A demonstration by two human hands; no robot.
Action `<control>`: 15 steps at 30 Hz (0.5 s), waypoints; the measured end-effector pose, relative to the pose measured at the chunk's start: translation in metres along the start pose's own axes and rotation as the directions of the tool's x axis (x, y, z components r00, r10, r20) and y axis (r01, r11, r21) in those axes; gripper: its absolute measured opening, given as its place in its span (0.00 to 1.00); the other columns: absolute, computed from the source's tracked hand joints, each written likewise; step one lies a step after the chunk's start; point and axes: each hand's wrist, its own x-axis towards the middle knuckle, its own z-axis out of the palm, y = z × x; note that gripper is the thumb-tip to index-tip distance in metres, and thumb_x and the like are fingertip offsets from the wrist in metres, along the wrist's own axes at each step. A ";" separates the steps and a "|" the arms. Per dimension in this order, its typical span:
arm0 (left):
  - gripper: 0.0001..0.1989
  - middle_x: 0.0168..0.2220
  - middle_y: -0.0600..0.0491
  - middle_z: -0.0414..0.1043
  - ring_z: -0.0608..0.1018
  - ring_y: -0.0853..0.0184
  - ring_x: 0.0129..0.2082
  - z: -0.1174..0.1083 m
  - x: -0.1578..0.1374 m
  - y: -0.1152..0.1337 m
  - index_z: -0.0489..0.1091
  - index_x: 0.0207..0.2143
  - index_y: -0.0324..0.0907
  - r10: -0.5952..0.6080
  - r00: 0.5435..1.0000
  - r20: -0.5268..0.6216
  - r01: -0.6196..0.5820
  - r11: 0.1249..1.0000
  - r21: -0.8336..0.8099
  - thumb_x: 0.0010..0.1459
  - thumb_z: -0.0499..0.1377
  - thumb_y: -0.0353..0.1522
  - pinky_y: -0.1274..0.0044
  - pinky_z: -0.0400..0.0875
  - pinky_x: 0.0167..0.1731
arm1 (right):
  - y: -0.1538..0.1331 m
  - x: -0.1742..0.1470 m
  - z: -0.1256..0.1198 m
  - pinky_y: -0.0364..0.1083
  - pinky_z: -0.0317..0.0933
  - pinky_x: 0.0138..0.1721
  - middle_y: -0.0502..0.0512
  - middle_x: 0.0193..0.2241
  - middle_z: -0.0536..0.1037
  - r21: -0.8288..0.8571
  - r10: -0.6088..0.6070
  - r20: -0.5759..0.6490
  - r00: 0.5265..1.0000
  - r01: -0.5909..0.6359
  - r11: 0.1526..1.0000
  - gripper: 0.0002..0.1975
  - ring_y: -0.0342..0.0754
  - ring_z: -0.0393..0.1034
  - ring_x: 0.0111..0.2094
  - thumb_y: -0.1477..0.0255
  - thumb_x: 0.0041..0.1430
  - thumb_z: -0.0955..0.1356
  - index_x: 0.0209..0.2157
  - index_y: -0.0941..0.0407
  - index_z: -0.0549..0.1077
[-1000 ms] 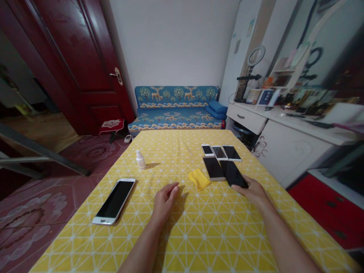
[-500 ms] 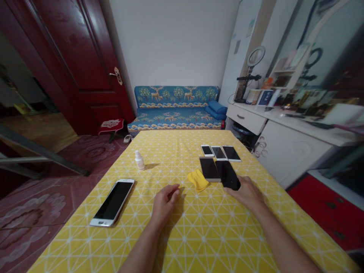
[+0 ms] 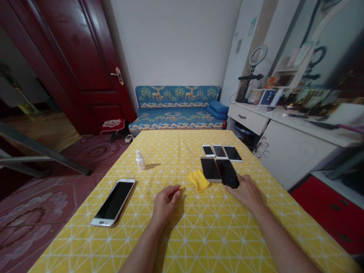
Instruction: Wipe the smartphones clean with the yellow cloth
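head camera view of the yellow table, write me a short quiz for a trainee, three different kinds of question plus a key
1. Which hand holds the black-framed rectangular phone?
2. True or false: the small white plastic bottle stands upright on the yellow tablecloth with white lines.
3. How many white-framed rectangular phones form the far row?
A) two
B) three
C) four

Key:
1. The right hand, gripping its near end.
2. True.
3. B
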 end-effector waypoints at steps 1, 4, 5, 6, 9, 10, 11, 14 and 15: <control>0.16 0.43 0.49 0.78 0.79 0.60 0.43 0.000 0.000 0.000 0.76 0.44 0.43 0.003 1.000 0.004 -0.003 1.000 0.004 0.59 0.57 0.40 0.70 0.73 0.45 | 0.000 0.001 0.000 0.47 0.58 0.30 0.58 0.40 0.69 -0.005 0.005 0.006 1.000 -0.005 1.000 0.28 0.53 0.72 0.36 0.49 0.52 0.65 0.48 0.54 0.73; 0.16 0.43 0.48 0.78 0.79 0.61 0.43 0.000 0.001 -0.001 0.76 0.45 0.43 0.010 1.000 0.007 -0.010 1.000 0.011 0.59 0.57 0.40 0.71 0.72 0.45 | 0.001 0.002 0.002 0.48 0.59 0.30 0.60 0.43 0.69 -0.038 0.007 -0.002 1.000 -0.007 0.999 0.30 0.54 0.72 0.38 0.49 0.52 0.65 0.50 0.54 0.71; 0.16 0.43 0.48 0.78 0.79 0.61 0.43 0.000 0.001 -0.002 0.76 0.45 0.42 0.012 1.000 0.007 -0.012 1.000 0.013 0.59 0.57 0.39 0.71 0.72 0.45 | 0.001 0.003 0.004 0.48 0.60 0.31 0.60 0.45 0.69 -0.050 0.001 -0.017 1.000 -0.002 0.999 0.31 0.55 0.72 0.38 0.49 0.53 0.65 0.51 0.54 0.70; 0.16 0.43 0.48 0.78 0.78 0.61 0.43 0.001 0.001 -0.003 0.76 0.45 0.42 0.013 1.000 0.006 -0.013 1.000 0.013 0.59 0.57 0.39 0.71 0.72 0.45 | 0.002 0.003 0.006 0.49 0.61 0.31 0.61 0.46 0.69 -0.062 -0.010 -0.038 0.999 0.008 0.998 0.32 0.56 0.72 0.40 0.49 0.53 0.64 0.52 0.55 0.70; 0.16 0.43 0.48 0.78 0.79 0.61 0.43 0.002 0.001 -0.006 0.76 0.44 0.42 0.015 1.000 0.013 -0.015 1.000 0.006 0.59 0.56 0.39 0.72 0.72 0.45 | 0.008 0.003 0.016 0.50 0.64 0.36 0.63 0.47 0.70 -0.078 -0.073 -0.133 0.988 0.063 0.995 0.32 0.58 0.70 0.43 0.49 0.55 0.64 0.54 0.57 0.70; 0.16 0.43 0.48 0.78 0.79 0.61 0.43 0.002 0.001 -0.007 0.76 0.44 0.42 0.016 1.000 0.016 -0.016 1.000 0.008 0.60 0.56 0.39 0.72 0.72 0.45 | 0.011 0.004 0.021 0.51 0.64 0.39 0.63 0.47 0.70 -0.080 -0.104 -0.174 0.979 0.091 0.993 0.32 0.58 0.70 0.45 0.50 0.55 0.65 0.54 0.58 0.70; 0.16 0.43 0.48 0.78 0.79 0.62 0.43 0.002 0.001 -0.008 0.76 0.44 0.42 0.017 1.000 0.015 -0.018 1.000 0.014 0.60 0.56 0.40 0.72 0.72 0.44 | 0.014 0.005 0.025 0.52 0.64 0.41 0.64 0.47 0.70 -0.081 -0.136 -0.217 0.967 0.121 0.989 0.32 0.58 0.69 0.46 0.51 0.56 0.65 0.53 0.59 0.71; 0.16 0.44 0.48 0.78 0.78 0.62 0.43 0.002 0.002 -0.008 0.76 0.45 0.42 0.019 1.000 0.016 -0.020 0.999 0.034 0.60 0.56 0.40 0.72 0.72 0.45 | 0.020 0.007 0.038 0.54 0.64 0.48 0.65 0.48 0.71 -0.042 -0.206 -0.347 0.915 0.204 0.978 0.30 0.60 0.67 0.48 0.53 0.56 0.67 0.51 0.61 0.73; 0.16 0.44 0.48 0.78 0.78 0.62 0.43 0.002 0.002 -0.008 0.76 0.45 0.42 0.018 1.000 0.018 -0.019 0.999 0.036 0.60 0.56 0.39 0.72 0.72 0.45 | 0.019 0.007 0.041 0.55 0.63 0.49 0.66 0.48 0.71 -0.007 -0.217 -0.394 0.893 0.233 0.973 0.29 0.60 0.67 0.49 0.54 0.56 0.66 0.50 0.62 0.73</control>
